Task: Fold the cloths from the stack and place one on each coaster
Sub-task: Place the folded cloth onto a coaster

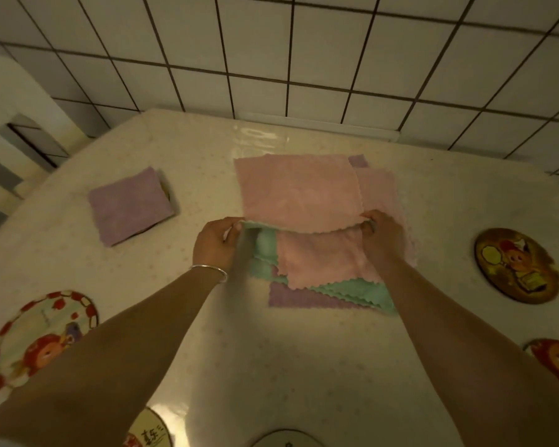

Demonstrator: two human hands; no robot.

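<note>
Head view looks down on both hands at the near edge of a pink cloth [299,188]. The left hand [215,245] pinches its near-left corner between thumb and fingers, with a bit of green cloth edge seeming caught in the same pinch; the right hand [383,235] pinches the near-right corner. That edge is lifted just clear of the stack [320,272], while the far part of the cloth lies spread flat toward the tiled wall [304,59].

By my reading, the step in hand is the first fold of this top cloth, or lifting it free of the pile. The next move calls for carrying both corners evenly to the far edge so they meet squarely, and for letting go of the green layer first so it is not dragged along.

Beneath are more pink, green and purple cloths, fanned and askew. Left of the stack, well apart, a folded purple cloth [131,206] sits on something whose dark rim shows at its right side, probably a coaster already served. Bare round coasters wait on the worktop [288,366]: a red-rimmed one [42,338] near left, a dark one [517,264] at right, another [554,361] cut by the right edge, and two partly visible at the bottom edge. Nothing blocks the way to any of them, though the forearms cover part of the near worktop.
</note>
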